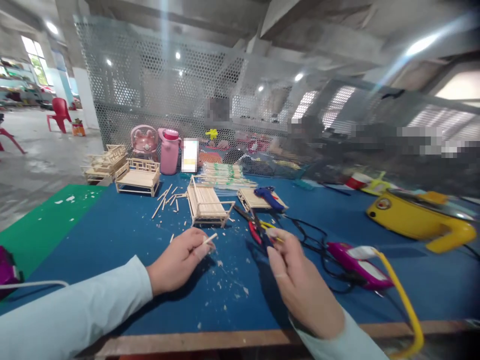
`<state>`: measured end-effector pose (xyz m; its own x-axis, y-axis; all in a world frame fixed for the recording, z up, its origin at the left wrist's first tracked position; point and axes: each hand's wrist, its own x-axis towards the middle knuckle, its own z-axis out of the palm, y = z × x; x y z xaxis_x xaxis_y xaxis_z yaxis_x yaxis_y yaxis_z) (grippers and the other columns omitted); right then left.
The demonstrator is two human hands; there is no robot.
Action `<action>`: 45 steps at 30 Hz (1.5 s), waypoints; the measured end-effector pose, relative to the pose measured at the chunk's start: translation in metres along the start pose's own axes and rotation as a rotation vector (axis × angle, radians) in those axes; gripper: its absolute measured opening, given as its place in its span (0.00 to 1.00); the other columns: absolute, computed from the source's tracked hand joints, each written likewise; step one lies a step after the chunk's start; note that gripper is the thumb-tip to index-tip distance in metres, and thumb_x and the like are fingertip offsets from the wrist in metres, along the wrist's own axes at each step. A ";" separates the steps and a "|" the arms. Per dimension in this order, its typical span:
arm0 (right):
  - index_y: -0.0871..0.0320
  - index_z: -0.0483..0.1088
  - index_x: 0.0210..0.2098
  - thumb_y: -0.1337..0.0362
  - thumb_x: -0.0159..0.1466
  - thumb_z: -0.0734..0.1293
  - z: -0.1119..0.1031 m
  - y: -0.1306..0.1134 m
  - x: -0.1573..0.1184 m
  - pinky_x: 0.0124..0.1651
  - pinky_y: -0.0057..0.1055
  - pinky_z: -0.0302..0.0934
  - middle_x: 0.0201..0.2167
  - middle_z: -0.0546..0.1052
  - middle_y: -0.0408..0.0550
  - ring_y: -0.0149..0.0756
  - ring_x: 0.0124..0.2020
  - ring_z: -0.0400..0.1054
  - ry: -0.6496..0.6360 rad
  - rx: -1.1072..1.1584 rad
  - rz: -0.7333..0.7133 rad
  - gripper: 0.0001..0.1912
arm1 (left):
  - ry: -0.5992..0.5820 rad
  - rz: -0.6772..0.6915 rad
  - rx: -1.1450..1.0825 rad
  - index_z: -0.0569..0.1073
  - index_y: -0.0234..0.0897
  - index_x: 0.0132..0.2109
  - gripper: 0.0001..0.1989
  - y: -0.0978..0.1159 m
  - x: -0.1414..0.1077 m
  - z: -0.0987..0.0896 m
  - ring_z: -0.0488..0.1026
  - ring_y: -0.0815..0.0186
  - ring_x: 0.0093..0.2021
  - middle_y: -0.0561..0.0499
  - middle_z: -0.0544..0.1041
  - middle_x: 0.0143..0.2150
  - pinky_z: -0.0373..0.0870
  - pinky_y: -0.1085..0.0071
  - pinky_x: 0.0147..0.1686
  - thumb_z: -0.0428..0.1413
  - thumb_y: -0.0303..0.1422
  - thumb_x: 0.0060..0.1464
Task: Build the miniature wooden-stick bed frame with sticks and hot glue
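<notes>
My left hand (179,260) is closed, pinching a short pale wooden stick (210,238) between thumb and fingertips. My right hand (300,282) is wrapped round the dark handle of pliers (265,239), whose jaws point up and away from me; the fingers partly hide the grip. Red-handled pliers (255,233) lie just behind, overlapping them in view. Beyond my left hand stands a miniature bench of wooden sticks (208,205), with one rail along its front. Loose cut sticks (165,200) are scattered to its left.
A blue glue gun (270,198) rests on a small slatted wooden panel (250,199). Behind are finished mini benches (138,177), a pink bottle (169,155), a lit phone (189,155) and bundled sticks (223,175). Rightward lie cables, a purple device (360,267) and a yellow pot (408,220).
</notes>
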<state>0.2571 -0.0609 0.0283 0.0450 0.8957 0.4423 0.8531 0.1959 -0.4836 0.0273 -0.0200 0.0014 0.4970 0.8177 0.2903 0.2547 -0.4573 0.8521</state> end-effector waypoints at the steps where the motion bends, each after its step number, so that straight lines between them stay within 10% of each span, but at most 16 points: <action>1: 0.54 0.60 0.49 0.56 0.63 0.57 -0.003 -0.007 0.000 0.25 0.32 0.59 0.22 0.69 0.42 0.36 0.20 0.65 0.014 0.163 0.060 0.17 | -0.027 0.011 -0.061 0.73 0.36 0.38 0.16 0.000 0.000 0.000 0.64 0.60 0.54 0.42 0.70 0.50 0.59 0.63 0.55 0.44 0.40 0.61; 6: 0.52 0.61 0.40 0.49 0.57 0.66 0.011 -0.033 -0.003 0.13 0.21 0.42 0.16 0.55 0.31 0.22 0.12 0.41 -0.246 0.917 0.442 0.18 | -0.215 0.021 -0.240 0.72 0.35 0.34 0.22 0.003 -0.002 0.005 0.57 0.58 0.60 0.42 0.69 0.50 0.52 0.61 0.60 0.43 0.48 0.60; 12: 0.50 0.68 0.41 0.63 0.51 0.71 0.044 -0.045 -0.017 0.41 0.31 0.66 0.38 0.74 0.46 0.35 0.38 0.70 -0.057 1.178 0.346 0.17 | -0.157 0.073 -0.126 0.67 0.37 0.31 0.24 0.010 -0.008 0.011 0.65 0.64 0.39 0.49 0.70 0.34 0.53 0.60 0.58 0.38 0.49 0.61; 16: 0.48 0.70 0.44 0.71 0.45 0.64 0.049 -0.046 -0.014 0.51 0.41 0.63 0.48 0.75 0.49 0.44 0.51 0.69 -0.458 1.417 0.264 0.26 | -0.203 0.082 -0.156 0.68 0.37 0.31 0.22 0.015 -0.010 0.011 0.66 0.64 0.39 0.49 0.71 0.34 0.57 0.62 0.55 0.40 0.47 0.61; 23: 0.51 0.64 0.54 0.73 0.43 0.61 0.011 -0.013 0.011 0.63 0.49 0.50 0.57 0.69 0.49 0.46 0.59 0.61 -0.370 0.841 0.106 0.37 | 0.021 -0.041 -0.279 0.71 0.36 0.30 0.18 0.006 -0.003 0.007 0.67 0.61 0.49 0.44 0.72 0.45 0.60 0.64 0.53 0.44 0.41 0.60; 29: 0.59 0.59 0.61 0.75 0.44 0.57 -0.006 0.000 0.014 0.65 0.50 0.44 0.62 0.62 0.53 0.45 0.65 0.52 -0.634 0.172 -0.125 0.42 | 0.073 -0.161 -0.313 0.70 0.36 0.30 0.17 -0.001 0.002 0.006 0.68 0.65 0.35 0.48 0.73 0.32 0.64 0.67 0.41 0.44 0.41 0.60; 45: 0.60 0.60 0.59 0.75 0.46 0.56 0.006 -0.020 0.016 0.63 0.47 0.53 0.59 0.67 0.54 0.43 0.61 0.58 -0.621 0.078 -0.261 0.39 | 0.003 -0.091 -0.277 0.67 0.35 0.30 0.15 0.001 0.001 0.005 0.65 0.65 0.37 0.50 0.69 0.33 0.59 0.69 0.43 0.43 0.36 0.60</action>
<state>0.2381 -0.0479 0.0405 -0.4836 0.8740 0.0474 0.7547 0.4438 -0.4832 0.0326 -0.0216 0.0005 0.4802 0.8522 0.2078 0.0620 -0.2692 0.9611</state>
